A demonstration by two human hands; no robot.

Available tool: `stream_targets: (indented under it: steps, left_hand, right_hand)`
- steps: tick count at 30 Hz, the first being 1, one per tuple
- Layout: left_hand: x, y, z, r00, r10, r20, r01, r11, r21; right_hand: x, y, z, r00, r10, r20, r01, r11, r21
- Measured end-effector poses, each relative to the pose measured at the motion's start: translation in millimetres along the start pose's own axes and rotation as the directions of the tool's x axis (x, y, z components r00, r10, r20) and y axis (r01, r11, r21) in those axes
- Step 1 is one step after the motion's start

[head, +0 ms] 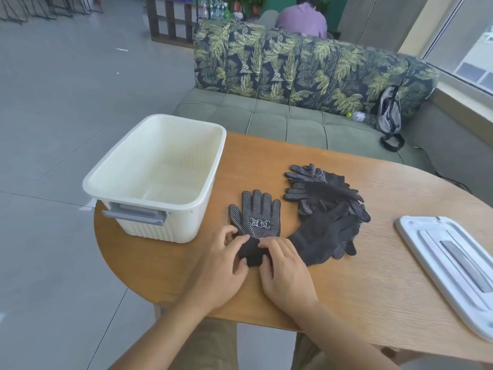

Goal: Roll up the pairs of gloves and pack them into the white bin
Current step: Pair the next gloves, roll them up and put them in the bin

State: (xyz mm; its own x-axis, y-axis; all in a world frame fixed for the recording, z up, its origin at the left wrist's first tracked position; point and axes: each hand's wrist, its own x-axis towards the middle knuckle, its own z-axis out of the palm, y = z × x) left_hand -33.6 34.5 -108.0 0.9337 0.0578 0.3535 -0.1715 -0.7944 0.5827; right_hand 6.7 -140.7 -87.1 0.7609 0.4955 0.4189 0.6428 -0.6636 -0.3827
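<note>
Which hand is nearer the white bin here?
Left. The left hand grips the cuff of the flat glove just right of the white bin, near its front corner. The right hand holds the same cuff on the side away from the bin.

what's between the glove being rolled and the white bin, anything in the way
Nothing visible. The glove, gripped at its cuff by the left hand and right hand, lies just right of the white bin; bare table separates them, and the bin is open-topped.
</note>
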Motion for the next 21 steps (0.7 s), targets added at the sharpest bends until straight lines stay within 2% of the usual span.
stream_targets:
  steps: [7, 11, 15, 18, 21]
  left_hand:
    - [-2.5, 5.2, -9.9, 0.995, 0.102, 0.017, -0.103, 0.994, 0.047]
    - [1.0, -1.9, -1.1, 0.981, 0.189, 0.040, -0.193, 0.968, 0.162]
    - [4.1, -1.8, 2.1, 0.948, 0.307, 0.081, -0.316, 0.886, 0.338]
    - [10.8, 4.0, -1.9, 0.961, 0.275, 0.044, -0.274, 0.907, 0.320]
    - [17.0, 8.0, -4.0, 0.985, 0.170, 0.029, -0.171, 0.953, 0.252]
  right_hand:
    - [-0.8, 2.3, 2.2, 0.990, 0.129, -0.048, -0.130, 0.991, -0.021]
    - [0.0, 5.9, 5.3, 0.984, 0.171, -0.059, -0.170, 0.985, 0.007]
    - [1.8, 5.9, -0.4, 0.987, 0.150, -0.051, -0.145, 0.985, 0.099]
    - [3.9, 7.8, -4.8, 0.990, 0.143, 0.005, -0.142, 0.974, 0.177]
    - [4.2, 9.9, -2.9, 0.995, 0.088, 0.040, -0.093, 0.986, 0.139]
